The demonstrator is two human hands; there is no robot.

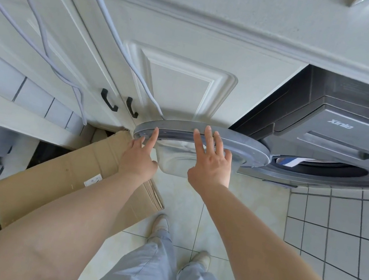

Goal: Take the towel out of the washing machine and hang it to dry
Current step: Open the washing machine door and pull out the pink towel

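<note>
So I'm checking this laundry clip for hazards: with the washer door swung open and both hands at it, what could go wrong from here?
1. The open door swings toward the white cabinet; pushed further, it might knock it.
2. The cardboard box lies on the floor beside the feet, a possible trip when stepping back with the towel.
3. The left hand and right hand have fingers on the door rim, so they could get pinched if it swings.
</note>
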